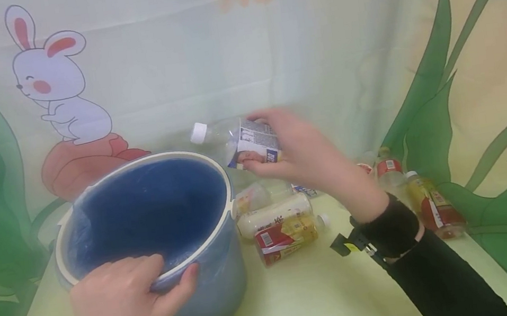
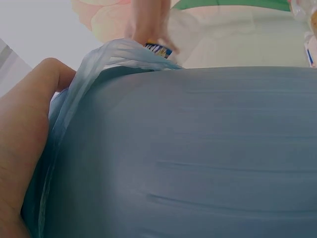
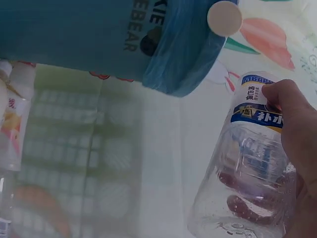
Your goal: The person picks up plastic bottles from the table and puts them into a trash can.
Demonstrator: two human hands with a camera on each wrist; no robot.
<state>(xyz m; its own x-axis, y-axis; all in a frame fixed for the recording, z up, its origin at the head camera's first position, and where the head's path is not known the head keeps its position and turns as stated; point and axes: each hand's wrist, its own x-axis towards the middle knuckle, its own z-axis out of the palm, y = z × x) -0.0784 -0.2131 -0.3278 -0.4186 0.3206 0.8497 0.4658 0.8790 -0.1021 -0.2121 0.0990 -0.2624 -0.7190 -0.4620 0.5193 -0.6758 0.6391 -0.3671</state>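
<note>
A clear plastic bottle [image 1: 256, 139] with a white cap and a blue-and-white label is gripped by my right hand [image 1: 297, 147]. It is held tilted in the air, cap toward the left, just beyond the right side of a blue bucket [image 1: 214, 296]. In the right wrist view the bottle [image 3: 242, 163] looks see-through below its label. My left hand [image 1: 123, 298] grips the bucket's near rim, thumb outside and fingers over the edge. A thin bluish plastic liner [image 2: 119, 54] folds over that rim in the left wrist view. The bucket's inside is dark blue.
Right of the bucket lie a red-and-yellow labelled bottle [image 1: 288, 236] and a white-labelled bottle [image 1: 275, 215], with others behind. More bottles, including a red-labelled one [image 1: 389, 169] and a yellow-and-red one [image 1: 433, 206], stand at the table's right. A printed rabbit curtain [image 1: 163, 57] hangs behind.
</note>
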